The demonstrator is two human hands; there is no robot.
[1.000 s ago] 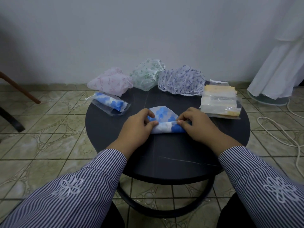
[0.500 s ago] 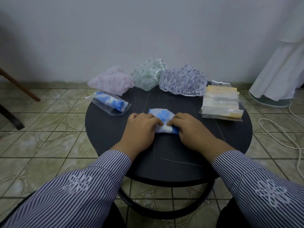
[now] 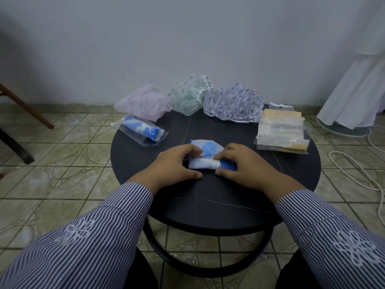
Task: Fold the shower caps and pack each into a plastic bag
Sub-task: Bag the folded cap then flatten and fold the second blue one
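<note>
At the middle of the round table [image 3: 145, 205], the left hand [image 3: 177, 163] and right hand [image 3: 241, 163] pinch opposite ends of a half-rolled blue-flowered shower cap [image 3: 208, 157], likely to keep the roll tight. A bagged cap [image 3: 143, 131] lies near the left edge; empty bags [image 3: 281, 132] are stacked near the right.

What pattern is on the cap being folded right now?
Blue flowers on white, on the folded plastic shower cap; clearest in the head view.

Both ends of the blue shower cap [image 3: 208, 161] lie under the hands (fingertips partly tucked from sight).
</note>
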